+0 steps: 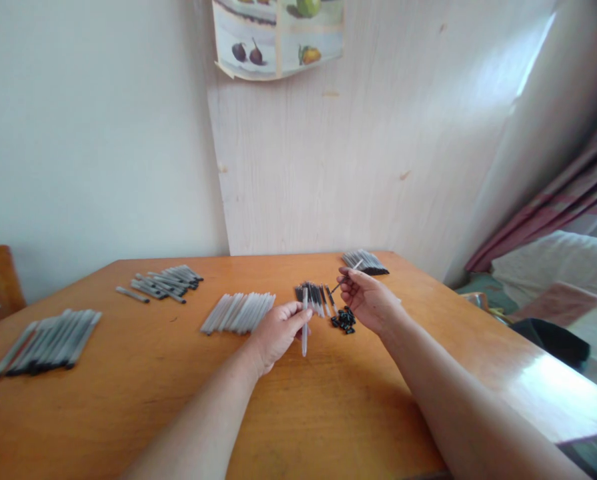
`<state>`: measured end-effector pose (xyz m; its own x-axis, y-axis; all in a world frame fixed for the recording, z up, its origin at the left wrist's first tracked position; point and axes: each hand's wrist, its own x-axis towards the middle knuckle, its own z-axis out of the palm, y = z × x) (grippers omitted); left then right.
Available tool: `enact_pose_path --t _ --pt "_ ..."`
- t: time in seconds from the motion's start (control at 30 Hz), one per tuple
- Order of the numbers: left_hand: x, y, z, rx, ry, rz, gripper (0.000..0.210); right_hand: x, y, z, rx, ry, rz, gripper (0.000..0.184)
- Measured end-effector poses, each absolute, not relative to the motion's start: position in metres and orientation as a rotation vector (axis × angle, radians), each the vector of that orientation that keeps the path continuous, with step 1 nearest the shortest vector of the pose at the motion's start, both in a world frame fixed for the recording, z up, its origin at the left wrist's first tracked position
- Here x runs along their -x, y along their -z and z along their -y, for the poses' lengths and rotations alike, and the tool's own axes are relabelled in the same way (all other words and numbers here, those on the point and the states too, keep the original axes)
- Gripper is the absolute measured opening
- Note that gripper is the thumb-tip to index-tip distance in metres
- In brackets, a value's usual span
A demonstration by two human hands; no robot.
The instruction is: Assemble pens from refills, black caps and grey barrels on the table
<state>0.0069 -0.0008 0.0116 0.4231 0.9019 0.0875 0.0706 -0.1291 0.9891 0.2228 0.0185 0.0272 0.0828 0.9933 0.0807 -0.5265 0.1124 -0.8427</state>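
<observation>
My left hand [281, 331] is closed around a clear pen barrel [305, 337], held nearly upright over the table. Pinched in the fingers of my right hand [364, 298] is a thin pen refill [336, 288], dark at its lower end and slanting down to the left. Between and behind the hands lie several loose refills [319, 298] in a row. A small heap of black pen caps or plugs [345, 321] sits just left of my right hand. Beside my left hand, empty-looking barrels [238, 313] are lined up side by side.
Several black-ended pens lie in a scattered pile [165, 283] at the back left and in a row [53, 341] at the front left. Another bundle [365, 261] rests near the wooden table's [288, 413] back right edge. A chair [1, 277] stands at left.
</observation>
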Motion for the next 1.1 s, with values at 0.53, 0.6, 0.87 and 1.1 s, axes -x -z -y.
enact_pose_path --t 0.53,0.6,0.87,1.1 --pt "-0.007 -0.013 0.006 -1.674 -0.708 -0.856 0.036 -0.216 -0.030 -0.012 0.726 -1.186 0.822 0.014" --pt "-0.007 -0.012 0.006 -1.692 -0.697 -0.862 0.036 -0.216 -0.030 -0.012 0.732 -1.168 0.839 0.016" --pt "-0.009 -0.011 0.006 -1.738 -0.691 -0.841 0.035 -0.213 -0.031 -0.009 0.739 -1.143 0.888 0.026" --pt "-0.010 -0.011 0.006 -1.738 -0.703 -0.842 0.038 -0.207 -0.035 -0.003 0.782 -1.097 0.963 0.030"
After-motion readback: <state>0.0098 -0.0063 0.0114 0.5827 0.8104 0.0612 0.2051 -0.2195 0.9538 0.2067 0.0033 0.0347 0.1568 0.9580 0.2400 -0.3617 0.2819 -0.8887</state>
